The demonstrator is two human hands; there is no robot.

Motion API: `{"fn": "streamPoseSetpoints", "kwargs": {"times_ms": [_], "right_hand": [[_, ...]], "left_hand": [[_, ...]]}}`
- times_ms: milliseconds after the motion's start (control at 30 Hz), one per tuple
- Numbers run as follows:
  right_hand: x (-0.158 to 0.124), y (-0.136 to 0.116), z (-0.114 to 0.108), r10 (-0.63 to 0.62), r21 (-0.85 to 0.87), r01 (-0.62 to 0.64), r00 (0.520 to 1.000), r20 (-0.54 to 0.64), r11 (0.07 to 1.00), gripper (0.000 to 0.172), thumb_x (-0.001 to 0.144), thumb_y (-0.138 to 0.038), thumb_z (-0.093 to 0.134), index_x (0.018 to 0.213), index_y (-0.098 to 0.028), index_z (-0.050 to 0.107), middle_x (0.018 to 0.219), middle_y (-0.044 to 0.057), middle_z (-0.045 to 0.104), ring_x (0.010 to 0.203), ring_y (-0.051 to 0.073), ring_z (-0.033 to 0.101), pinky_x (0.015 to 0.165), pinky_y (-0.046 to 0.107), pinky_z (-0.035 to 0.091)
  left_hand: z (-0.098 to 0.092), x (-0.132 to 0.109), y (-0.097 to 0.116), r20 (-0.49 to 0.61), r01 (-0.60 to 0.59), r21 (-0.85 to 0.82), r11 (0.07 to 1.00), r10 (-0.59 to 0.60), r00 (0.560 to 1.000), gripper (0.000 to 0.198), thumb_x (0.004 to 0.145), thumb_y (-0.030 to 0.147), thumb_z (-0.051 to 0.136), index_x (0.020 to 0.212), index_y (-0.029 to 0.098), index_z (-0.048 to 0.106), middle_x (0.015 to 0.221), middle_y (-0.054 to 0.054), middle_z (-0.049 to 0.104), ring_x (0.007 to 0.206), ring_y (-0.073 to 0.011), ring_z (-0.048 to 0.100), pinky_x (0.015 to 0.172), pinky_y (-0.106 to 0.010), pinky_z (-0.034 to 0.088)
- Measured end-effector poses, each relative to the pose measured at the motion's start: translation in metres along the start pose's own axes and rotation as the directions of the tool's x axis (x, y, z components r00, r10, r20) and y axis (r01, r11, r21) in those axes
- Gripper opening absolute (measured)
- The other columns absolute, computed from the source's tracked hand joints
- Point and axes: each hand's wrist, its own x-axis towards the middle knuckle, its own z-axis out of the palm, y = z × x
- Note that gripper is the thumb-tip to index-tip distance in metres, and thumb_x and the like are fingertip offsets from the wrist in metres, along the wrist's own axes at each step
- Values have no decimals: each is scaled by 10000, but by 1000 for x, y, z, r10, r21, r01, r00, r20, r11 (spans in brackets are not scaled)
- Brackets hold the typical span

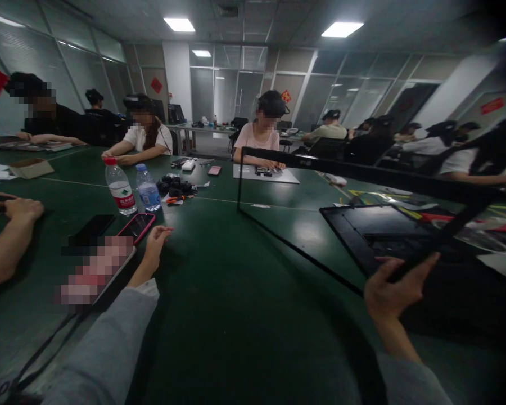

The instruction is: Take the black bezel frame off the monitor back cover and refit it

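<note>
My right hand (398, 292) is closed around one side of a thin, black rectangular screen bezel (297, 159), held tilted above the table. Through the bezel's opening the tabletop and a person across the table are visible. Behind my right hand, a flat black panel (358, 219) lies on the table. My left hand (156, 244) is over the tabletop beside a pink-edged phone (138, 226), its fingers loosely extended with nothing visible in them. A pinkish rectangular item (96, 270), partly blurred out, lies by my left wrist.
A red-capped bottle (121, 188) and a blue-capped bottle (147, 190) stand on the green table (219, 292). Beyond them are black parts (175, 185) and orange-handled pliers (175, 199). Another person's arm (8, 242) rests at the left. Several people sit around.
</note>
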Motion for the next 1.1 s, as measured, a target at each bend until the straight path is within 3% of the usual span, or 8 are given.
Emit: {"fn": "streamPoseSetpoints", "kwargs": {"times_ms": [67, 167, 300, 400, 633, 800, 933, 1100], "right_hand": [[-1, -19, 5, 61, 71, -67, 995, 80, 995, 790, 1019, -472, 377, 1657, -40, 200, 939, 143, 737, 892, 300, 696, 935, 516, 534], [-7, -34, 16, 110, 107, -146, 953, 282, 984, 788, 1007, -508, 387, 1644, -58, 277, 923, 126, 734, 803, 267, 671, 866, 433, 528], [-14, -31, 38, 100, 119, -164, 902, 420, 979, 745, 1000, -501, 364, 1613, -77, 352, 964, 140, 731, 820, 272, 687, 879, 417, 527], [-15, -24, 58, 94, 95, -151, 892, 442, 984, 661, 957, -483, 418, 1488, -101, 511, 1104, 196, 729, 899, 308, 709, 884, 441, 533], [-24, -17, 93, 91, 108, -228, 716, 692, 968, 554, 816, -389, 543, 1305, -136, 608, 921, 133, 760, 777, 283, 720, 788, 420, 566], [-30, -7, 96, -59, 284, -227, 677, 734, 932, 537, 803, -397, 562, 1275, -158, 658, 1109, 131, 768, 1039, 286, 727, 962, 453, 569], [-33, -5, 93, -37, 258, -207, 709, 705, 944, 546, 813, -416, 551, 1279, -173, 698, 1244, 141, 738, 1169, 317, 690, 1059, 506, 530], [-39, -4, 95, -29, 233, -207, 686, 727, 950, 563, 860, -400, 525, 1345, -160, 682, 1291, 156, 718, 1242, 339, 665, 1095, 525, 509]], "left_hand": [[4, -1, -1, 23, -55, 32, 998, 54, 998, 507, 631, 527, 841, 977, 204, 658, 1110, -96, 731, 1041, -228, 671, 889, -350, 501], [10, -5, -1, 98, -61, 36, 998, 57, 994, 682, 614, 541, 872, 1162, 210, 638, 1234, -130, 702, 1114, -246, 671, 942, -375, 500], [15, -16, 7, 258, -23, 85, 996, 0, 966, 715, 624, 592, 860, 1161, 163, 662, 1022, -106, 744, 745, -183, 675, 725, -326, 513], [14, -23, 12, 251, -82, 233, 969, 21, 968, 583, 713, 589, 784, 1094, 153, 720, 858, -68, 742, 562, -147, 571, 608, -305, 453], [-1, -25, 0, 146, -222, 782, 583, 176, 974, 396, 892, 489, 569, 1049, 215, 808, 1076, -116, 763, 940, -289, 701, 812, -359, 483], [-5, -23, -7, 164, -220, 830, 513, 153, 975, 465, 929, 504, 530, 1097, 170, 805, 1178, -156, 732, 1070, -321, 675, 892, -386, 484], [-5, -21, -11, 185, -229, 835, 500, 138, 973, 444, 927, 491, 548, 1103, 176, 806, 1166, -162, 730, 1087, -322, 665, 883, -378, 482], [-6, -18, -14, 218, -253, 846, 469, 129, 967, 456, 943, 494, 530, 1116, 177, 808, 1169, -164, 718, 1073, -318, 663, 885, -378, 479]]}}
